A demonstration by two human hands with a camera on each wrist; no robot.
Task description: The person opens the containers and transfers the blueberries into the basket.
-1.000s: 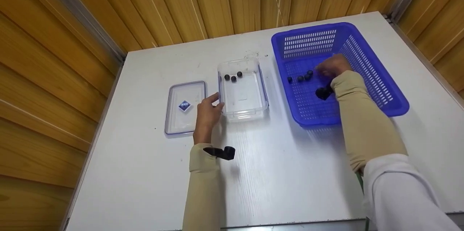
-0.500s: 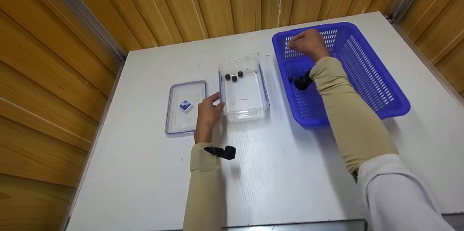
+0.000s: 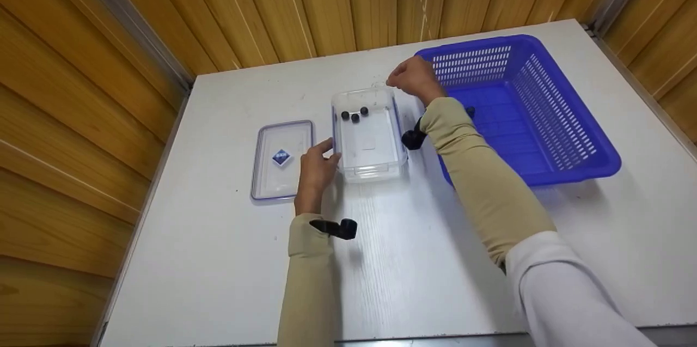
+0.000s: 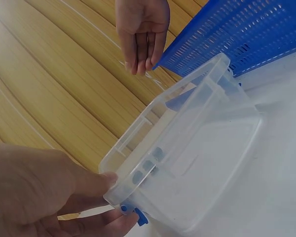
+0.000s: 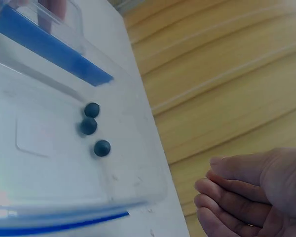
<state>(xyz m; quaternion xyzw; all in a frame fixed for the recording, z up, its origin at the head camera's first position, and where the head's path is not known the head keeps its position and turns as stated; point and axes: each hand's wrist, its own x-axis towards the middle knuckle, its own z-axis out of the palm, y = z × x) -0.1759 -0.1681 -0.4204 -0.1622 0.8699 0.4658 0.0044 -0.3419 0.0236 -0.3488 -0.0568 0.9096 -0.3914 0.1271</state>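
Observation:
A clear plastic food container (image 3: 375,152) with several black balls lies in the middle of the table. Three small black balls (image 5: 102,148) sit loose on its floor. My left hand (image 3: 318,170) rests against its left side, thumb and index finger touching the outer wall near a blue latch (image 4: 140,216). My right hand (image 3: 416,77) hovers past the container's far right corner. Its thumb and fingertips come close together in the right wrist view; whether anything is between them is hidden. Another black ball (image 3: 470,111) shows beside the right sleeve in the blue plastic basket (image 3: 577,175).
The container's lid (image 3: 267,181), with a diamond-shaped label (image 3: 281,158), lies flat left of the container. A white table (image 3: 218,276) bears everything. Wood-panelled walls (image 3: 348,4) stand behind it and at both sides.
My right hand has risen from among the balls in the basket and travelled left over the basket rim towards the container. My left hand stays at the container's side.

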